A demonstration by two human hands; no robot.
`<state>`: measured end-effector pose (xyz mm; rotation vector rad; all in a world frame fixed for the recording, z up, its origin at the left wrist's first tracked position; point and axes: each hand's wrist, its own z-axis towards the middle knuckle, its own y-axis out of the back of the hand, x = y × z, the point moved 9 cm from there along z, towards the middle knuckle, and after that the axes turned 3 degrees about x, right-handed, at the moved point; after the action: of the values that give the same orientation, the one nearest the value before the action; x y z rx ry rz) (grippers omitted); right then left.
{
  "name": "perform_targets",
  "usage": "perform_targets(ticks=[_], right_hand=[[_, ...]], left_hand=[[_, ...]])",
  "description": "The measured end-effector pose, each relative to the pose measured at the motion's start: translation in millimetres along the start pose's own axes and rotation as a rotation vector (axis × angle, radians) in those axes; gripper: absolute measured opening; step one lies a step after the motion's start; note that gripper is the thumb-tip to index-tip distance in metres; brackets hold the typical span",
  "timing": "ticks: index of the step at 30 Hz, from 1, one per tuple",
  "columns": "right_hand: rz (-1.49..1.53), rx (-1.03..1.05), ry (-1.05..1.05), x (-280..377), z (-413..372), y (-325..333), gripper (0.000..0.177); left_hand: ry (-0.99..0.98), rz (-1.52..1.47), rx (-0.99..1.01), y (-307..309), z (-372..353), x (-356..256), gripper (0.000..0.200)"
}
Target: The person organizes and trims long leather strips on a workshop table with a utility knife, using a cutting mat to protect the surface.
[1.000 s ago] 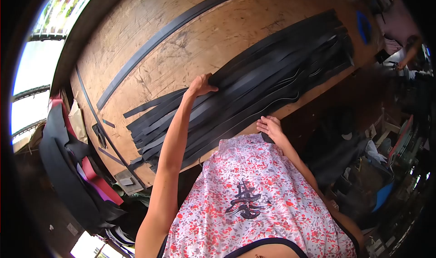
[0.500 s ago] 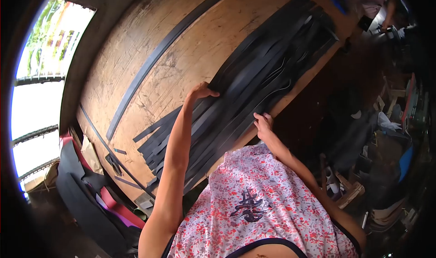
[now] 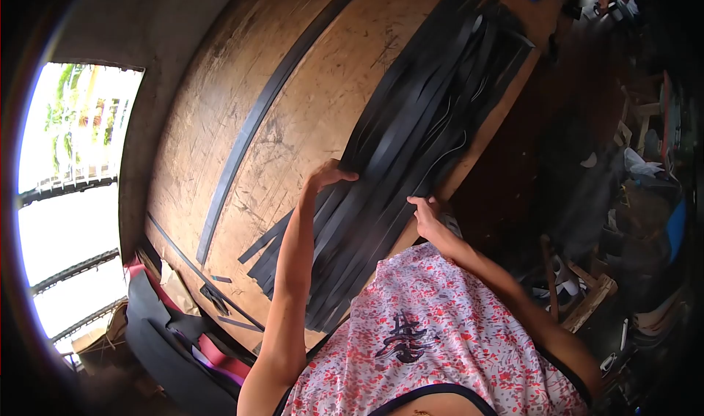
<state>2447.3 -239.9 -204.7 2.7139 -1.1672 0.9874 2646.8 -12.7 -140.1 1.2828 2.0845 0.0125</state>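
Long flat black strips (image 3: 411,123) piled on worktop (image 3: 308,86): left hand (image 3: 330,175) grip curled round far edge, right hand (image 3: 429,214) at near edge, grip hard to tell.

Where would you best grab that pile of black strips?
Probably mid-length, from both long sides, where the left hand curls over the far edge of the black strips and the right hand meets the near edge. They lie loose and fan out at one end, so an end grip would likely catch few.
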Motion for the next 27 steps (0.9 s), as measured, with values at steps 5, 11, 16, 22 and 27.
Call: perform_targets(ticks=[5,11,16,22,27], right_hand=[[0.134,0.122,-0.267,-6.3,-3.8,-16.4,0.041],[-0.127,0.032,-0.074,20.1,-23.9,-23.6,0.051],[0.096,0.117,-0.09,16.7,-18.4,-33.5,0.041],[0.404,0.385,-0.348,22.3,-27.4,-58.2,0.035],[0.145,0.365,-0.28,35.6,-31.9,-56.1,0.045]], left_hand=[[-0.009,-0.058,0.225,-12.7,20.0,7.1,0.065],[0.021,0.16,0.265,-13.1,15.3,-19.0,0.072],[0.153,0.045,0.243,-20.4,19.6,19.4,0.079],[0.149,-0.057,0.287,-22.1,23.8,27.7,0.09],[0.163,-0.223,0.448,-33.6,14.4,17.6,0.099]])
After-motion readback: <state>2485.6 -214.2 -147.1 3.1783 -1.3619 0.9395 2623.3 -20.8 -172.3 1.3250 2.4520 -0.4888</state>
